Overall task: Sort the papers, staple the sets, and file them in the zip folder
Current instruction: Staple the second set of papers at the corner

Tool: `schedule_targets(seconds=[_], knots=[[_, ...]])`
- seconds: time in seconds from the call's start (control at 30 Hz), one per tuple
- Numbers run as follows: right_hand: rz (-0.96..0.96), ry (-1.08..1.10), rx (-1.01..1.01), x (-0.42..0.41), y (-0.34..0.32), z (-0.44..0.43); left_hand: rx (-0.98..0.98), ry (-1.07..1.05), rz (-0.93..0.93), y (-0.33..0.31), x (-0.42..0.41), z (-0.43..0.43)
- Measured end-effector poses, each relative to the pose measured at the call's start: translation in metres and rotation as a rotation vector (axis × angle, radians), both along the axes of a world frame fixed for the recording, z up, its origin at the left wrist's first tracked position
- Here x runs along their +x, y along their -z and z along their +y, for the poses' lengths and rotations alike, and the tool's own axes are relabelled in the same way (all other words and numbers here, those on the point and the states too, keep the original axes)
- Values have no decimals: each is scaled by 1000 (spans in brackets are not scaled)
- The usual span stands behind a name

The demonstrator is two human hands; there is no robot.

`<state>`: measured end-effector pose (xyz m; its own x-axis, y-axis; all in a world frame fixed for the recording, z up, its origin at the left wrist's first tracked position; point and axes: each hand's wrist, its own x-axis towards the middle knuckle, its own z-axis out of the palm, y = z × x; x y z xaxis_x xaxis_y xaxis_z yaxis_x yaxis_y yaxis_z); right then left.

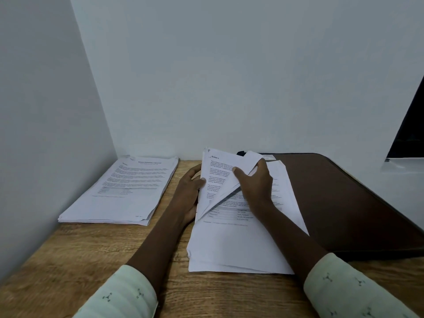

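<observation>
Left hand (189,191) grips left edge of lifted sheets (218,171); right hand (254,182) pinches their bent-over tops. Sheets thin, floppy, likely slippery; best held at edges.

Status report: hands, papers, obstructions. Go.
Left hand grips lifted sheets at the edge; right hand pinches them. Centre stack underneath; second stack far left. Zip folder flat at right; no stapler in view.

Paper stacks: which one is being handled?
The stack beside the brown folder: left hand and right hand grip its top sheets. The stack by the wall lies untouched.
</observation>
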<state>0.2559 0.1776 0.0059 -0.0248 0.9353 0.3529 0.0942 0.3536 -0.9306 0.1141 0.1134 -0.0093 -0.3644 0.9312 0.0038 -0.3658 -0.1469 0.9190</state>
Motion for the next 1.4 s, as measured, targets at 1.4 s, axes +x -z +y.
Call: schedule_targets(seconds=[1.4], knots=[[75, 1, -109, -5, 4, 1, -34, -86, 58, 1, -1, 2]])
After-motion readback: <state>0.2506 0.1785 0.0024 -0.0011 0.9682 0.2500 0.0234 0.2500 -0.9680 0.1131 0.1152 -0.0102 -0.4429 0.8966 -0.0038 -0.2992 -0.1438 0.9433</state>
